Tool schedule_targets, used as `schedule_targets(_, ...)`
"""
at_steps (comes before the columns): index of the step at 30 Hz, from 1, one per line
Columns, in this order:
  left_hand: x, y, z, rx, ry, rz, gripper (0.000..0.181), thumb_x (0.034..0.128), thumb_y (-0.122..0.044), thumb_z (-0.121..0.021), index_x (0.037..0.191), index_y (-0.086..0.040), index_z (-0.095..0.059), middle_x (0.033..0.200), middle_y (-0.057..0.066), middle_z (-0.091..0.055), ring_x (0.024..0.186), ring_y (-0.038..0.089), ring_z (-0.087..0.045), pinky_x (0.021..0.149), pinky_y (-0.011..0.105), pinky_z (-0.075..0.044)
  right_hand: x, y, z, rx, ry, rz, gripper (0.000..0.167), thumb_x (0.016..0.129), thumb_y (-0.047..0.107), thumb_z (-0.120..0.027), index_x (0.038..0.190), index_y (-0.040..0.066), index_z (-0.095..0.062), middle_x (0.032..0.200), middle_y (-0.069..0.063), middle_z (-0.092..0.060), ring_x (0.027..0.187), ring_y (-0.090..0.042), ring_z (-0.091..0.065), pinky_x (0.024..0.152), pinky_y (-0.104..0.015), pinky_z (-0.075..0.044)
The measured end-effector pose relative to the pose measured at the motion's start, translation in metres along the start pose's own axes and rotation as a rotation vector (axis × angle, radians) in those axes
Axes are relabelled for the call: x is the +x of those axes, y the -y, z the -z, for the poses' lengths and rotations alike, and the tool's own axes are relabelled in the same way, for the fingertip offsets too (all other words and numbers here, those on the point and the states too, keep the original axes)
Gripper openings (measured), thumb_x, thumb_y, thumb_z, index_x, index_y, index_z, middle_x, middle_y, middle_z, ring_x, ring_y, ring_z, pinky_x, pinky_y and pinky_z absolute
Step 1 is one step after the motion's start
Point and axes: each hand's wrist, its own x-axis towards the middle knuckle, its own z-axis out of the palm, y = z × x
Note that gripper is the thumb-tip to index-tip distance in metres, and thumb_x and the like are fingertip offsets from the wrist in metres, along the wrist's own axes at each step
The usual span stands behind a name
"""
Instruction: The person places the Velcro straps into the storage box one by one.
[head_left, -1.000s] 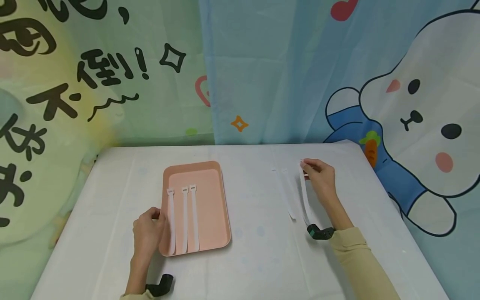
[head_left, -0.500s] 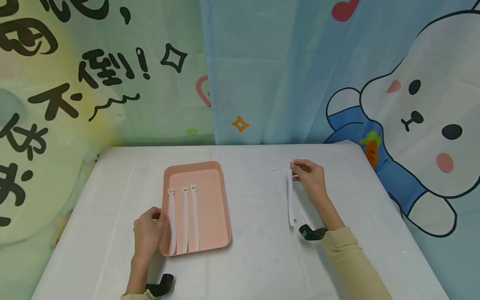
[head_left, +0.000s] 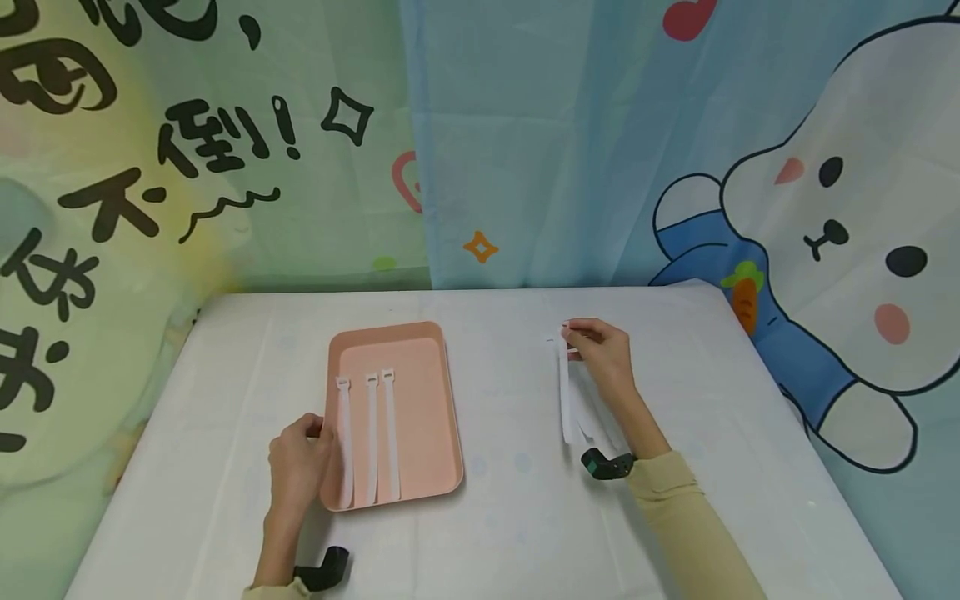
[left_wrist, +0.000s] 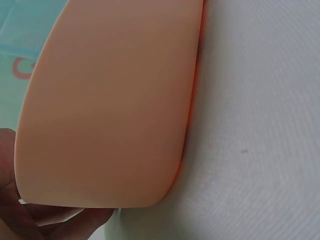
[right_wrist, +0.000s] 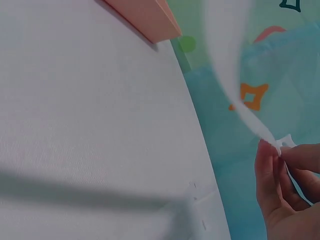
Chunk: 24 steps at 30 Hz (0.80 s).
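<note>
With thumb and fingertips, the right hand (head_left: 602,358) (right_wrist: 290,187) pinches the top end of a white strap (head_left: 565,400) (right_wrist: 225,65), which hangs down right of the tray. Partly behind it, more white strap (head_left: 587,418) shows on the table; how many pieces cannot be told. The left hand (head_left: 296,460) (left_wrist: 32,217) grips the left side of a pink tray (head_left: 423,417) (left_wrist: 105,110). Three white straps lie lengthwise in the tray: left (head_left: 346,442), middle (head_left: 372,442) and right (head_left: 392,442), with their slotted heads at the far end.
A white cloth (head_left: 495,533) covers the table, whose far edge meets a printed curtain (head_left: 510,150) with a cartoon animal at right. Black devices sit on the left wrist (head_left: 322,569) and the right wrist (head_left: 606,464).
The right hand has moved left, carrying the strap toward the tray side; the strap hangs straighter than at first. Left hand and tray have kept their place.
</note>
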Motion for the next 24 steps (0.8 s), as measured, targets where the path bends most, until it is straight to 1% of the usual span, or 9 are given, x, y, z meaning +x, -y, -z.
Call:
schedule_targets(5, 0.000, 0.001, -0.001, -0.004, -0.001, -0.001, 0.012, 0.0851, -0.006, -0.058, 0.086, 0.001, -0.067, 0.080, 0.017, -0.066, 0.059, 0.024, -0.056, 0.049, 0.031, -0.041, -0.002, 0.002, -0.010, 0.009, 0.006, -0.005, 0.036, 0.076, 0.046, -0.070, 0.100, 0.019, -0.068, 0.095, -0.002, -0.064, 0.075, -0.021, -0.062, 0.062, -0.029, -0.052)
schedule_targets(12, 0.001, 0.000, -0.002, -0.001, -0.013, -0.006, 0.012, 0.0852, -0.006, -0.058, 0.086, 0.002, -0.067, 0.079, 0.017, -0.066, 0.060, 0.025, -0.058, 0.050, 0.032, -0.043, 0.000, -0.003, -0.020, 0.016, 0.015, -0.011, 0.034, 0.076, 0.045, -0.071, 0.098, 0.020, -0.068, 0.095, -0.001, -0.064, 0.079, -0.018, -0.063, 0.062, -0.029, -0.052)
schedule_targets(17, 0.001, 0.001, -0.002, -0.002, -0.013, -0.002, 0.012, 0.0849, -0.006, -0.058, 0.086, 0.002, -0.067, 0.079, 0.017, -0.066, 0.061, 0.025, -0.058, 0.051, 0.033, -0.044, -0.001, -0.002, -0.027, 0.008, 0.028, -0.029, 0.034, 0.076, 0.046, -0.071, 0.098, 0.020, -0.068, 0.095, -0.001, -0.064, 0.078, -0.020, -0.063, 0.063, -0.029, -0.052)
schedule_targets(21, 0.000, 0.001, -0.001, -0.003, -0.016, -0.009, 0.012, 0.0846, -0.006, -0.058, 0.085, 0.002, -0.067, 0.078, 0.017, -0.066, 0.061, 0.026, -0.058, 0.051, 0.034, -0.044, -0.002, -0.001, -0.032, 0.027, 0.041, -0.036, 0.034, 0.074, 0.045, -0.072, 0.097, 0.020, -0.069, 0.094, 0.000, -0.065, 0.076, -0.020, -0.063, 0.062, -0.032, -0.052)
schedule_targets(24, 0.000, 0.001, -0.001, -0.003, -0.019, -0.013, 0.012, 0.0843, -0.006, -0.059, 0.084, 0.002, -0.068, 0.077, 0.016, -0.066, 0.061, 0.026, -0.059, 0.051, 0.035, -0.044, -0.003, 0.003, -0.036, 0.049, 0.055, -0.034, 0.035, 0.074, 0.044, -0.072, 0.097, 0.018, -0.069, 0.093, -0.002, -0.065, 0.075, -0.021, -0.063, 0.061, -0.032, -0.052)
